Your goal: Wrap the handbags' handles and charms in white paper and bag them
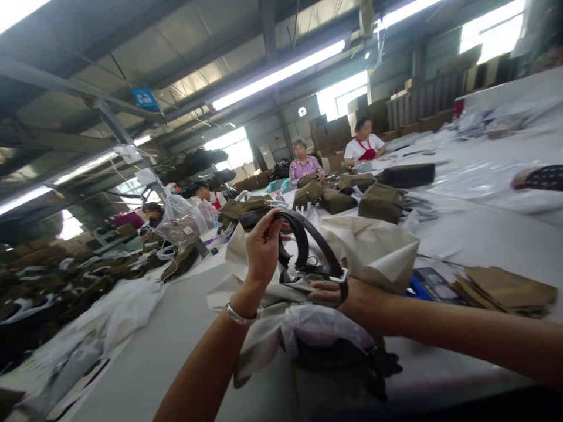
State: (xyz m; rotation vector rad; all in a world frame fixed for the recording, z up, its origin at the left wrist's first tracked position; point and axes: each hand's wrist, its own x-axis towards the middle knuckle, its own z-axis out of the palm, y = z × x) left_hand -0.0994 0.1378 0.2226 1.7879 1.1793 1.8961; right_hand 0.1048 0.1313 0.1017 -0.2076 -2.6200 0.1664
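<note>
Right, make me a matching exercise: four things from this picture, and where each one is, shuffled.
Things:
1. black strap
2. metallic bracelet
3. blue sign
4. brown sheets

Places:
A. up near the ceiling
B. on the white table
C. in the left hand's fingers
D. around the left wrist

Pairs: 1-C, 2-D, 3-A, 4-B.

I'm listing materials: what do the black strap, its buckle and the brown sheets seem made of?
Black strap: leather or imitation, given its smooth sheen. Buckle: probably shiny metal, from its silvery glint. Brown sheets: perhaps matt cardboard or paper, lying flat.
</note>
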